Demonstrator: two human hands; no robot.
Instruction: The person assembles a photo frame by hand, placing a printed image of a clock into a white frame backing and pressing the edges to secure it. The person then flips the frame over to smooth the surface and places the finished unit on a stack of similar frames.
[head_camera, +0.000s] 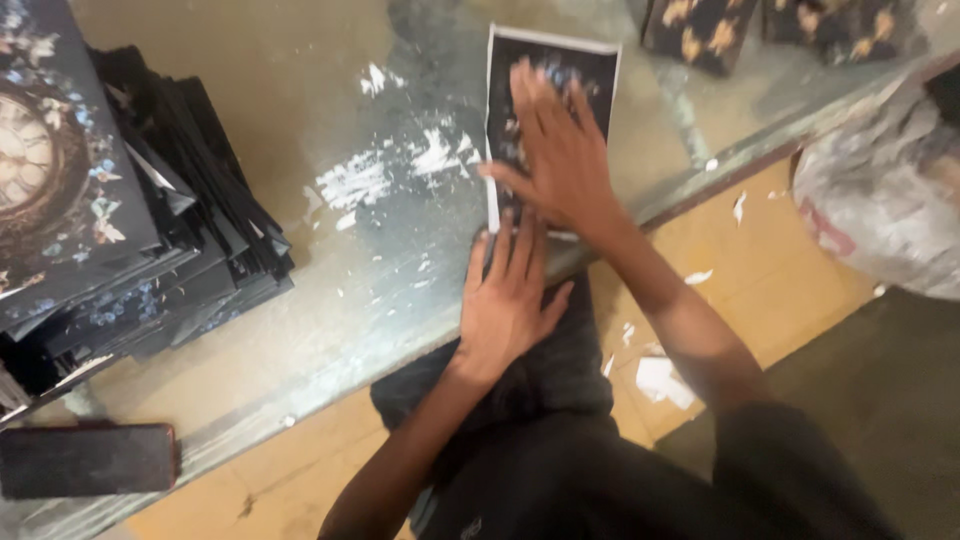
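**Both palms flat at the table edge**

While your right hand (560, 150) lies spread, fingers released, on the dark printed sheet (550, 70) at upper centre, your left hand (505, 300) rests open just below it, at the glass table (300, 130) rim. A stack of dark prints (110, 210) sits far left, a phone (85, 460) lower left.

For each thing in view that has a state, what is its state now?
Right hand: open, flat on the dark printed sheet.
Left hand: open, at the table edge.
Stack of dark sheets: piled, uneven.
Phone: screen dark.
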